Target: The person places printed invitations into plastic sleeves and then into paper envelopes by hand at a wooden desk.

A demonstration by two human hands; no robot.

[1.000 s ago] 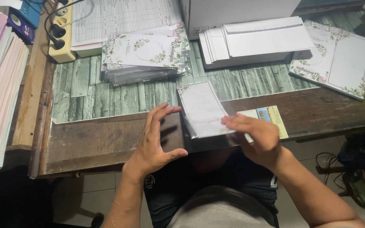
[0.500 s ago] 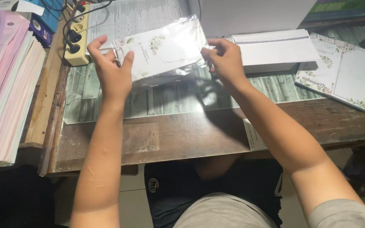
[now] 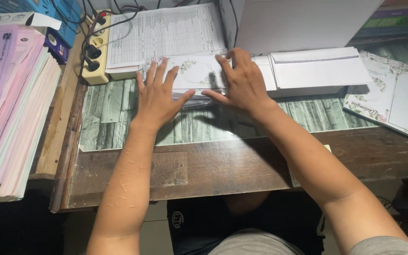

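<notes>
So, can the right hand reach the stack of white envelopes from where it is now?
Probably yes. The right hand lies flat on the floral cards, and the white envelopes sit just beside it, with nothing between them.

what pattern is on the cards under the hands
White cards with a floral, leafy border, clearest in the head view.

The cards (image 3: 195, 71) are a flat stack in clear wrap, white with a floral print at the corners. They lie flat on the desk, under the spread fingers (image 3: 159, 75) of both hands, edges showing between them.
</notes>
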